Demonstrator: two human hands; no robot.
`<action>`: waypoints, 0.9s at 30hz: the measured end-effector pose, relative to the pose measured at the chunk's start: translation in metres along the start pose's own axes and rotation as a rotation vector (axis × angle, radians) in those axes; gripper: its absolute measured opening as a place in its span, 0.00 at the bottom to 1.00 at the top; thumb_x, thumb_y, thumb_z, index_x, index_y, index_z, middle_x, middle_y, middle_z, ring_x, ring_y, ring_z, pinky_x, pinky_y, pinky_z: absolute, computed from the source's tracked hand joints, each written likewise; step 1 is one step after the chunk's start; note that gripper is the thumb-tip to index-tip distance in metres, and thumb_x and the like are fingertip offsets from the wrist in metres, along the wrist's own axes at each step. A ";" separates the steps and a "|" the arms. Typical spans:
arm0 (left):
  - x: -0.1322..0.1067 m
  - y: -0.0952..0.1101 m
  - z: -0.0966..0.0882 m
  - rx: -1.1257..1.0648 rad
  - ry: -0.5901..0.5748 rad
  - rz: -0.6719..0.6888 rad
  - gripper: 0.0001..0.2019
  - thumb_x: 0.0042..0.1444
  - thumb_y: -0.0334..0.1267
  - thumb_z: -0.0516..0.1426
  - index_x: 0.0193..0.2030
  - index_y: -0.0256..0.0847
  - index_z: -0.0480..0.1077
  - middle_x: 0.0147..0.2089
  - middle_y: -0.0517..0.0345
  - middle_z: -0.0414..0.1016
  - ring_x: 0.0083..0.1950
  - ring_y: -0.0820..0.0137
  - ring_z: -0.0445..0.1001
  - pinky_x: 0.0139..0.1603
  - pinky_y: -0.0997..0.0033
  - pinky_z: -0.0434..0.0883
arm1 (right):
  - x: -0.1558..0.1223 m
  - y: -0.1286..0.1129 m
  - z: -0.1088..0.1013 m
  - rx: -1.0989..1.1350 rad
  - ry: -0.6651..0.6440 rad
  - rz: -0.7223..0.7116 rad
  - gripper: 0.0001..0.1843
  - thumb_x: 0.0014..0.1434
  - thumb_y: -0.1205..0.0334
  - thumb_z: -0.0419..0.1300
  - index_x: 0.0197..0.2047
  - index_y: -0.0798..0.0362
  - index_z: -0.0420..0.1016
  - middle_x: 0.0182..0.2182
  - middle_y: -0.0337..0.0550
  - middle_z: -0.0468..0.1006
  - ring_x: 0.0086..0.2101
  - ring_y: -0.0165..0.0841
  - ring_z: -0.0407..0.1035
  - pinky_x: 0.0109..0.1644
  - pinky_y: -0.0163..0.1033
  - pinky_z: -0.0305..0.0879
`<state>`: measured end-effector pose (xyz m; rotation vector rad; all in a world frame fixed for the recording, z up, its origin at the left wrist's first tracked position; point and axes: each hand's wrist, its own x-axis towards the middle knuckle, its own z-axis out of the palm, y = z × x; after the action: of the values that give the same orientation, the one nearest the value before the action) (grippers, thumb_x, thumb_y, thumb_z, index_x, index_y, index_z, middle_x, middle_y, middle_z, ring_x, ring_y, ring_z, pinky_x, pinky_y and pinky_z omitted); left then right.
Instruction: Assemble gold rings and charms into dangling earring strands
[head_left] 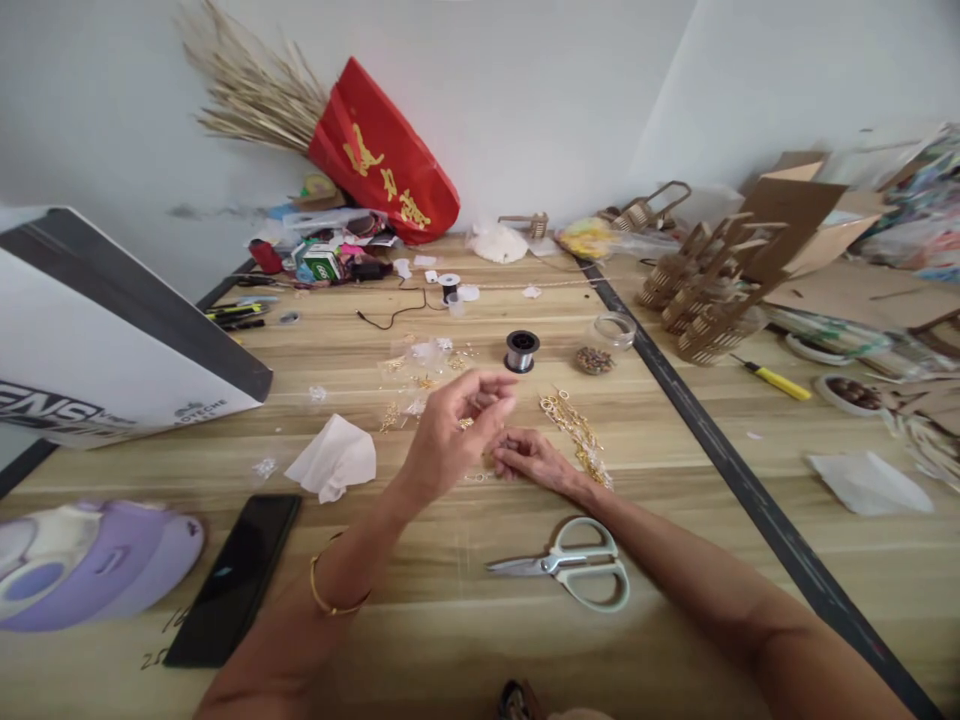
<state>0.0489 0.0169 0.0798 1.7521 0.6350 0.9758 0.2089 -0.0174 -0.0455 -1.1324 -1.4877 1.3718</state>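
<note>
Tabletop (442,620), wood-grained, spans most of the frame. White box (112,320) stands at left edge; red bag (375,150), upper left of centre, tilted. Left hand (457,430), frame centre: held above the tabletop, fingers curled, thumb drawn toward them; cannot tell whether it grips anything. Right hand (536,458), just beside and lower: fingers bent together close to the wood; cannot tell what, if anything, is pinched. Black phone (236,580) lies flat, lower left. Scissors (551,565) lie below the hands, blades pointing left. Gold strands (574,430), right of centre, lie just beyond the right hand. Wire spool (522,352) stands above both hands.
</note>
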 end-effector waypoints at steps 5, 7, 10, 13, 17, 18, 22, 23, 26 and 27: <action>-0.014 -0.092 -0.006 0.014 -0.083 -0.413 0.16 0.51 0.32 0.54 0.47 0.32 0.69 0.45 0.45 0.74 0.22 0.79 0.68 0.22 0.77 0.65 | 0.001 -0.002 0.002 0.091 0.018 -0.007 0.18 0.56 0.48 0.58 0.34 0.56 0.68 0.22 0.38 0.73 0.22 0.26 0.67 0.27 0.32 0.65; -0.022 -0.108 -0.004 -0.102 -0.146 -0.478 0.18 0.50 0.32 0.54 0.49 0.33 0.68 0.43 0.46 0.75 0.21 0.78 0.69 0.21 0.77 0.65 | 0.002 -0.003 0.003 0.106 -0.002 -0.021 0.17 0.56 0.48 0.57 0.35 0.56 0.67 0.23 0.38 0.73 0.22 0.26 0.67 0.27 0.32 0.65; -0.030 -0.114 0.002 -0.242 -0.230 -0.456 0.18 0.48 0.32 0.57 0.48 0.32 0.68 0.33 0.52 0.76 0.25 0.76 0.70 0.26 0.76 0.66 | 0.001 -0.003 0.005 0.109 -0.022 -0.041 0.17 0.58 0.49 0.56 0.35 0.56 0.67 0.24 0.40 0.73 0.23 0.27 0.68 0.28 0.32 0.66; -0.033 -0.113 0.007 -0.288 -0.224 -0.436 0.13 0.46 0.34 0.60 0.39 0.32 0.70 0.29 0.54 0.75 0.28 0.73 0.72 0.30 0.74 0.68 | 0.001 -0.004 0.006 0.065 -0.008 -0.052 0.16 0.58 0.49 0.55 0.36 0.56 0.67 0.24 0.39 0.73 0.23 0.27 0.69 0.27 0.32 0.66; -0.035 -0.114 0.008 -0.229 -0.175 -0.420 0.09 0.45 0.37 0.62 0.29 0.33 0.70 0.25 0.56 0.73 0.27 0.74 0.71 0.30 0.74 0.67 | -0.001 -0.006 0.007 -0.025 0.007 -0.054 0.16 0.60 0.50 0.54 0.37 0.56 0.67 0.24 0.39 0.73 0.23 0.28 0.70 0.27 0.32 0.67; -0.035 -0.115 0.007 -0.211 -0.153 -0.415 0.09 0.45 0.38 0.62 0.28 0.33 0.70 0.24 0.57 0.73 0.26 0.74 0.70 0.29 0.75 0.66 | -0.001 -0.006 0.007 -0.038 0.008 -0.055 0.17 0.60 0.50 0.53 0.37 0.57 0.67 0.24 0.39 0.73 0.23 0.28 0.71 0.27 0.32 0.67; -0.037 -0.118 0.005 -0.153 -0.109 -0.400 0.09 0.45 0.38 0.61 0.27 0.32 0.70 0.22 0.58 0.71 0.24 0.76 0.66 0.26 0.76 0.64 | -0.003 -0.006 0.010 -0.047 0.005 -0.066 0.17 0.62 0.50 0.50 0.39 0.57 0.67 0.23 0.40 0.74 0.23 0.29 0.71 0.27 0.33 0.68; -0.037 -0.119 0.005 -0.151 -0.108 -0.402 0.09 0.45 0.39 0.61 0.27 0.32 0.71 0.22 0.59 0.70 0.23 0.76 0.65 0.26 0.76 0.63 | -0.003 -0.006 0.010 -0.041 0.007 -0.068 0.17 0.62 0.49 0.50 0.39 0.57 0.66 0.23 0.40 0.74 0.23 0.29 0.71 0.27 0.33 0.68; -0.036 -0.122 0.005 -0.181 -0.109 -0.413 0.11 0.45 0.41 0.61 0.27 0.32 0.71 0.21 0.60 0.69 0.22 0.77 0.64 0.25 0.76 0.63 | -0.003 -0.005 0.012 -0.014 0.021 -0.072 0.17 0.62 0.49 0.50 0.40 0.56 0.64 0.22 0.39 0.74 0.22 0.28 0.71 0.26 0.32 0.68; -0.036 -0.122 0.005 -0.194 -0.109 -0.418 0.11 0.45 0.41 0.61 0.27 0.32 0.71 0.21 0.60 0.69 0.22 0.77 0.64 0.25 0.77 0.62 | -0.003 -0.005 0.013 -0.006 0.026 -0.070 0.17 0.61 0.48 0.51 0.40 0.55 0.64 0.22 0.38 0.74 0.21 0.28 0.71 0.26 0.32 0.68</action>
<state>0.0357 0.0315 -0.0460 1.4152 0.7701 0.6255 0.1973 -0.0240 -0.0417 -1.0876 -1.4995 1.3018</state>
